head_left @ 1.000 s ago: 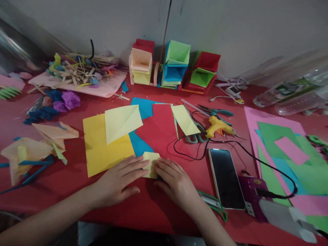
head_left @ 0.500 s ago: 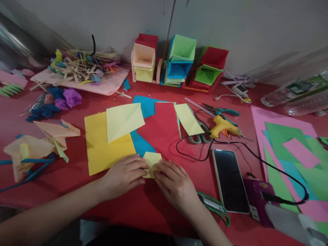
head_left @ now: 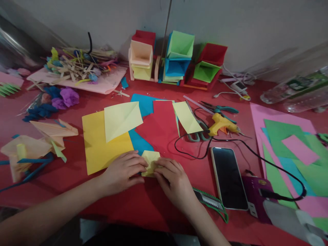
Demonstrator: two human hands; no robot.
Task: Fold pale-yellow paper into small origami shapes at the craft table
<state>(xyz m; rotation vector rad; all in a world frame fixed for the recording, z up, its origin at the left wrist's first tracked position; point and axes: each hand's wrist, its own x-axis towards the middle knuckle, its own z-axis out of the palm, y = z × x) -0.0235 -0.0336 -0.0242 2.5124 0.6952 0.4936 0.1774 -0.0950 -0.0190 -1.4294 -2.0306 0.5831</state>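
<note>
Left hand and right hand on a folded pale yellow paper

Both hands rest near the desk's front edge, one on each side of the folded paper, fingertips touching it. The left hand lies palm down, its fingers slightly bent at the paper's left edge; whether they grip cannot be told. The right hand's fingers are bent over the right edge with the thumb drawn in close below them; whether they pinch the paper or only press it is hidden.

The paper sits between the hands, by the near corner of a blue sheet. A golden-yellow sheet and a red sheet overlap the blue one, and a creased pale yellow sheet lies across the golden and blue sheets.

To the right, a pale yellow strip lies beside scissors and a yellow glue gun, with pliers just beyond. Nearer the right forearm lie a green utility knife and a smartphone, its screen dark.

Folded paper boxes stand along the wall. To their left, wooden sticks are heaped on a pink sheet.
</note>
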